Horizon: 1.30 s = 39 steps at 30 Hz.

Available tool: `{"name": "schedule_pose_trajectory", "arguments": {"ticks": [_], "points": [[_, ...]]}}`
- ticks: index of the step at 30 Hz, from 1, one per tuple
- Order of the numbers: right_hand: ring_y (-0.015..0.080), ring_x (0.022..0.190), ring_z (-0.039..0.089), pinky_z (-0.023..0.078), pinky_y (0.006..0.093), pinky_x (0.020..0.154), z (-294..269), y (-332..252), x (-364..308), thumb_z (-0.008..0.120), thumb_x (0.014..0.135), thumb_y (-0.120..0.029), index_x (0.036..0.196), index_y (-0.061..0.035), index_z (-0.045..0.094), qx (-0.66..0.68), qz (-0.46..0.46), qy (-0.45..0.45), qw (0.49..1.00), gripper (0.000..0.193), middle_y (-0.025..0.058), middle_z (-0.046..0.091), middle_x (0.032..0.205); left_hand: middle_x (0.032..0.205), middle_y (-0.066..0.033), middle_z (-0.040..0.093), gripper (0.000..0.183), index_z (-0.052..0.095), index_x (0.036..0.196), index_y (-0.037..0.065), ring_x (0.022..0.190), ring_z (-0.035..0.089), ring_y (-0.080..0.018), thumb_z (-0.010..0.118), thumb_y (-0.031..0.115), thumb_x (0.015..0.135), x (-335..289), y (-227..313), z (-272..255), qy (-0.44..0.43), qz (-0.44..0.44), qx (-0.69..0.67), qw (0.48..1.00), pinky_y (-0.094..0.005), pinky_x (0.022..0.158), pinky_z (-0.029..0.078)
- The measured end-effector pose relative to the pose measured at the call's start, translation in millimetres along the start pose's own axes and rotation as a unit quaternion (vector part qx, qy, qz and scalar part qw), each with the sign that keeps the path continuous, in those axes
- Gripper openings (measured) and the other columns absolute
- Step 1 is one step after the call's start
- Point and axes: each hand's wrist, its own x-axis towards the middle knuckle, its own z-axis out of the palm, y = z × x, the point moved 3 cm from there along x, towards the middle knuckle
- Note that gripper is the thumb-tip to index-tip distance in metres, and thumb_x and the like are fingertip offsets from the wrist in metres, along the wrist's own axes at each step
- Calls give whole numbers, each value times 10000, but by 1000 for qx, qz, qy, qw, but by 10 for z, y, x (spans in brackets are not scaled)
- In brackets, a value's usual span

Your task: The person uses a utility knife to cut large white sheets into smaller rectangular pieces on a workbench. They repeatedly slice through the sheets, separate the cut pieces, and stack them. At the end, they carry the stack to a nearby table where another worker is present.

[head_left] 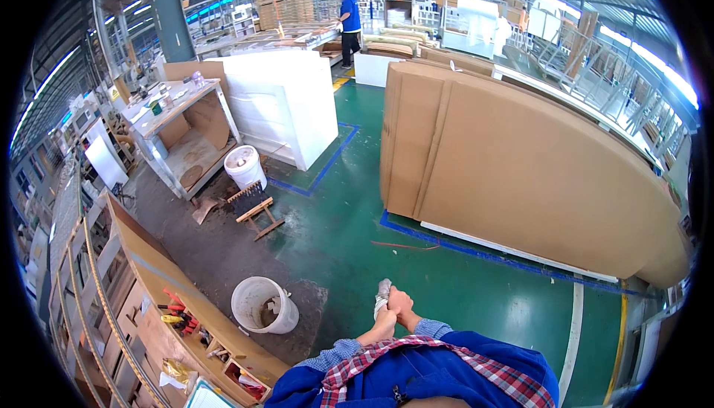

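Observation:
My two hands are together in front of my body, low in the middle of the view. A crumpled greyish-white fabric piece, which looks like a work glove (382,293), sticks up at their fingers. My left hand (384,325) is against its lower end, and the left fingers are hidden by it and by the other hand. On its right side my right hand (401,302) is closed, fingers curled against the glove. Whether the left hand is inside the glove or only holding it, I cannot tell. Checked cuffs and blue sleeves cover my forearms.
A white bucket (284,322) with scraps stands left of me, beside a wooden bench (152,274) with tools. Ahead are a small wooden stool (257,213), a lidded bucket (244,162) and white panels (312,110). Large cardboard-covered panels (520,162) stand right. A person (349,21) works far off.

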Motion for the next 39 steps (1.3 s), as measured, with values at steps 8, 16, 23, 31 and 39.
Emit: {"name": "schedule_pose_trajectory", "arguments": {"ticks": [8,16,23,31,39], "points": [[357,722,602,478,462,608,-57,161,-92,411,806,-201,883,-25,486,-32,1,25,999,206,195,605,773,1182,-101,445,521,324,1239,0,1091,441,-190,543,48,769,-173,216,240,-92,-82,56,991,-331,914,356],[334,713,615,482,454,612,-47,564,113,484,777,-254,886,-27,503,-36,70,71,994,253,173,617,759,1245,-103,393,529,263,1297,29,1109,426,-203,506,90,830,-533,510,602,-155,-199,-43,967,-356,919,362],[175,690,593,469,317,603,-128,705,31,379,845,-130,962,-38,582,406,7,52,913,252,91,624,803,1047,-182,535,617,452,1152,4,919,545,-266,690,283,656,-220,496,-12,124,281,502,808,-335,771,446],[130,667,548,444,264,568,309,342,-1,433,846,-141,940,-18,575,498,-22,-130,857,210,46,581,819,850,-121,576,613,433,1093,-11,764,557,-196,724,212,601,-706,717,-152,-33,76,266,960,-309,680,444],[168,709,579,466,288,604,478,-689,-341,527,706,-47,920,-5,570,138,-280,-233,921,221,70,592,824,891,-144,558,357,458,943,100,857,537,-336,611,92,621,-1115,931,-775,304,101,306,897,-398,692,421]]}}
